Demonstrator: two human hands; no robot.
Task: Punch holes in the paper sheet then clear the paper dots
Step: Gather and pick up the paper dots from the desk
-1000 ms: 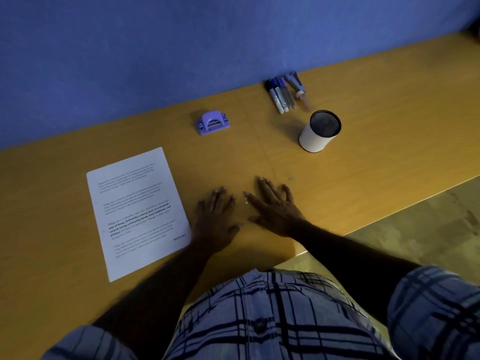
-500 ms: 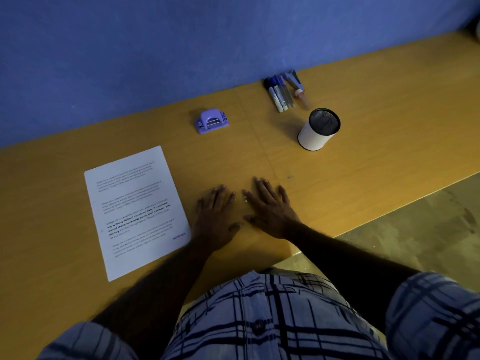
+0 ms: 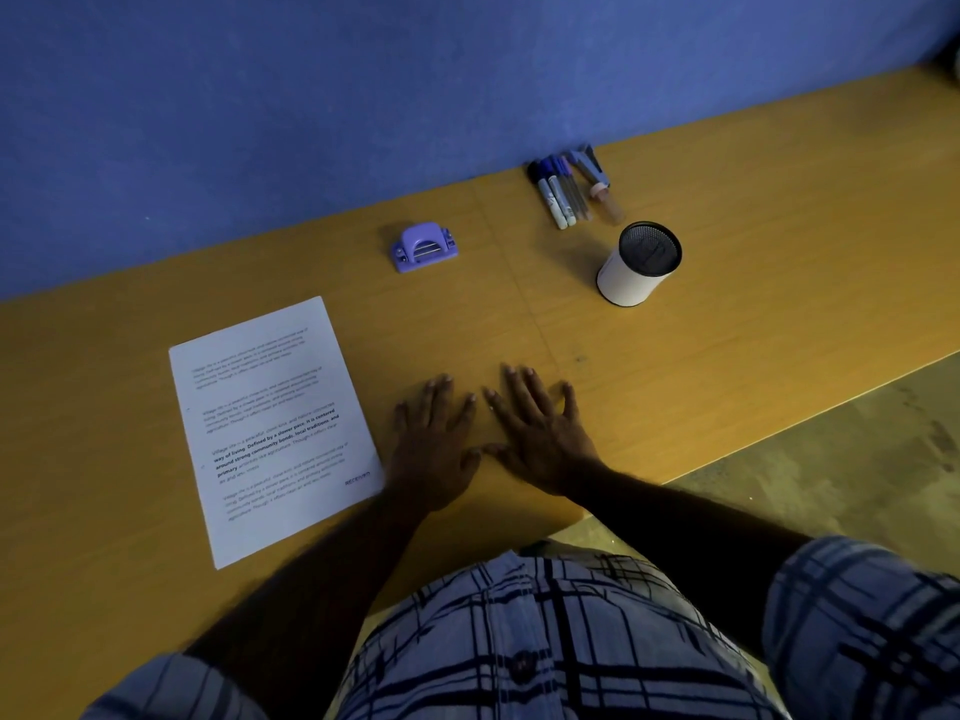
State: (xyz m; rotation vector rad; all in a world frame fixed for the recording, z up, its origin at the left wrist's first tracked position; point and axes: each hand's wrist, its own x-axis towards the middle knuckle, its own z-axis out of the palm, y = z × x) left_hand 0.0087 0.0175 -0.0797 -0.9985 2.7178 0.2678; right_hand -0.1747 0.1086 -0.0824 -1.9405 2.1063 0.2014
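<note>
Head view, the only one. Long orange-brown wooden worktop (image 3: 727, 324) running along a blue wall (image 3: 311, 96); light is dim.

Both hands lie flat, palms down, fingers spread, near the worktop's front edge. Left hand (image 3: 434, 449) and right hand (image 3: 540, 439) sit side by side, index fingertips almost meeting; neither grasps anything. Reads as a rest pose ahead of the first reach, so the task looks unstarted.

White printed paper sheet (image 3: 272, 428) lies flat just left of the left hand, its near right corner touching or just under that wrist; cannot tell which. It is skewed to the front edge. No holes visible along its margins, no paper dots seen on the wood.

Small lilac plastic hole punch (image 3: 423, 247) stands toward the back edge, close to the wall, beyond the hands and well apart from the sheet. Likely parked there out of the way; it has to be fetched before punching.

Farther right along the back edge: a bundle of blue-capped markers and pens (image 3: 566, 192) lying together. Just in front of them, a white cylindrical cup with a black mesh interior (image 3: 640, 265), upright, a plausible holder for them.
</note>
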